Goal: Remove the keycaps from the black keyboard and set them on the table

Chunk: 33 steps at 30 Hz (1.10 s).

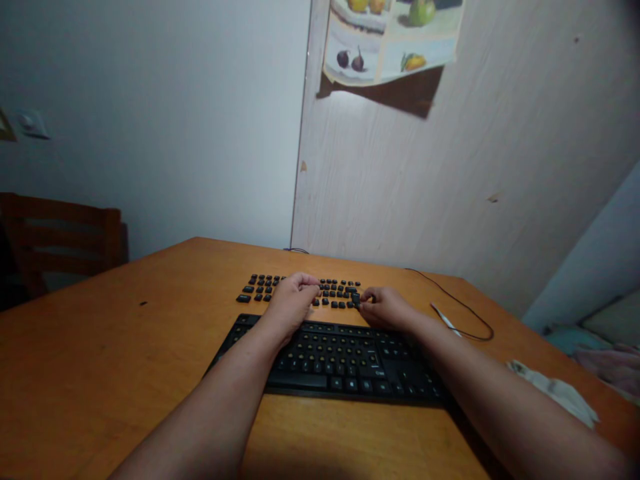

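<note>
A black keyboard (345, 363) lies on the wooden table (125, 347), with several loose black keycaps (260, 288) set out in rows behind it. My left hand (291, 301) hovers over the keycap rows with its fingers curled into a loose fist; what it holds, if anything, is hidden. My right hand (385, 308) rests past the keyboard's far edge and pinches a single black keycap (356, 299) at the right end of the rows.
The keyboard's black cable (460, 307) loops across the table at the right, beside a small white tool (447, 320). A crumpled white cloth (555, 390) lies near the right edge. A wooden chair (60, 243) stands at the left, and a fruit poster (390, 40) hangs on the wall.
</note>
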Available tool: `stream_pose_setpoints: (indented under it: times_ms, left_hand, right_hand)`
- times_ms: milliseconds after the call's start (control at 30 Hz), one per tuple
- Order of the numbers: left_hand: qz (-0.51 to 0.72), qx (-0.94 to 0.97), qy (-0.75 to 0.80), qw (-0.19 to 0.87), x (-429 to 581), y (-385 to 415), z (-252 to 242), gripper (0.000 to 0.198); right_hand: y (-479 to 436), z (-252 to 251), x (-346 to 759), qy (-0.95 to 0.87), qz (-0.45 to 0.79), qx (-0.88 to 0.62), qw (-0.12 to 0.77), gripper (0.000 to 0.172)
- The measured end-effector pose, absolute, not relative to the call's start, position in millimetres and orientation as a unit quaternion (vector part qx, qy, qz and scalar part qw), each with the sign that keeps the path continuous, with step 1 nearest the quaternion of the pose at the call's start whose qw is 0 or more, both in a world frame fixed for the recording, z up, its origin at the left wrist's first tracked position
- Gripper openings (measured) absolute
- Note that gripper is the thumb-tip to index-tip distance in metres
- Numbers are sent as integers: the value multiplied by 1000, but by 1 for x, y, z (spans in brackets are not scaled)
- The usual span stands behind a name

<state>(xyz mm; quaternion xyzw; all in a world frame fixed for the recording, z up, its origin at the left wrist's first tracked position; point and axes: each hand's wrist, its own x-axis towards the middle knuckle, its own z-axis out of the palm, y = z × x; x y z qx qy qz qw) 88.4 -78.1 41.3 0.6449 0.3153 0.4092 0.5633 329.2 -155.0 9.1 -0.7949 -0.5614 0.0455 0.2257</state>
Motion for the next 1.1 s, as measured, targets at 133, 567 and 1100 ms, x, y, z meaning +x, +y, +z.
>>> stream_pose_setpoints:
  times_ms: [133,567,1100]
  left_hand:
    - [414,639,314,568,87,-79,44,17]
    - [463,610,305,566,87,-67,40,21]
    - [520,593,343,510,76,-48,39,23]
  right_hand:
    - [-159,21,330,-563,25,-782,265,22]
    - [-231,73,297,-350,245,-648,631,36]
    - [-238,42,325,-369,36,-639,674,36]
